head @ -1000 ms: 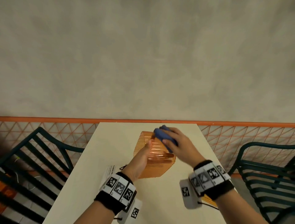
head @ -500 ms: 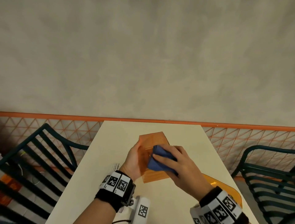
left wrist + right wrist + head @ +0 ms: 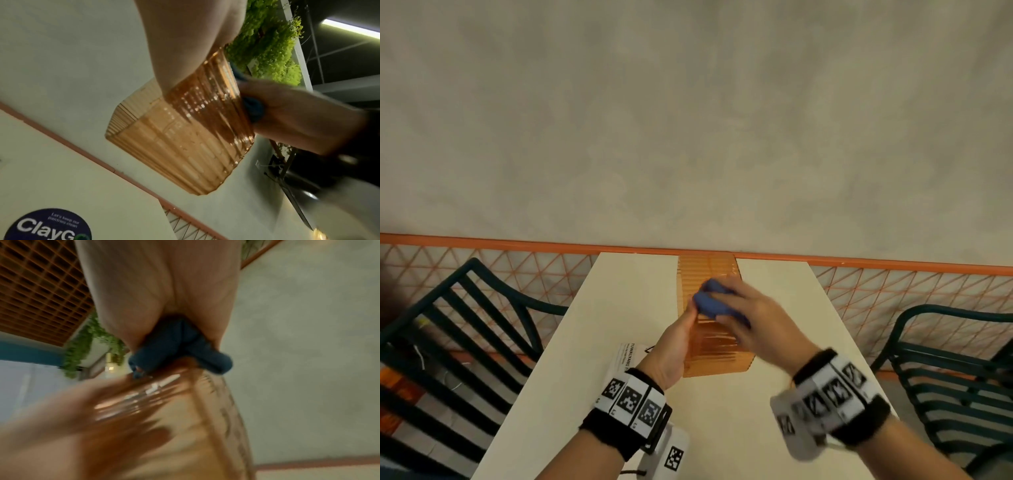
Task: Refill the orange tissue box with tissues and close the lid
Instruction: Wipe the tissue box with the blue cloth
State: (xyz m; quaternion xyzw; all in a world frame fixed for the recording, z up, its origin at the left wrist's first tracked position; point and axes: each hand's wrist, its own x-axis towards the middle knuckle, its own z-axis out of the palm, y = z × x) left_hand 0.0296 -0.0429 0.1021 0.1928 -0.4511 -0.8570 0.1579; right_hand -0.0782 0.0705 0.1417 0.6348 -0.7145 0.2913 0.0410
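Note:
The orange tissue box (image 3: 717,356), ribbed and see-through, is held up above the cream table (image 3: 633,301), long side pointing away from me. My left hand (image 3: 674,339) grips its left side; in the right wrist view fingers show blurred through the box (image 3: 185,426) wall. My right hand (image 3: 753,318) clutches a bunched blue cloth (image 3: 710,303) and presses it on the box's upper face. The left wrist view shows the box (image 3: 179,146) in my left hand (image 3: 185,40), with the cloth (image 3: 254,110) under my right hand (image 3: 298,116). The cloth (image 3: 180,345) sticks out of my right hand (image 3: 160,288). No tissues or lid in view.
A white printed packet (image 3: 626,356) lies on the table under my left wrist. Dark green slatted chairs stand at the left (image 3: 465,325) and right (image 3: 945,359). An orange lattice rail (image 3: 517,267) and a grey wall close off the table's far end.
The box has turned from a tilted pose to lengthwise, pointing away from me. My right hand slid the blue cloth from the near part of the box toward its far end.

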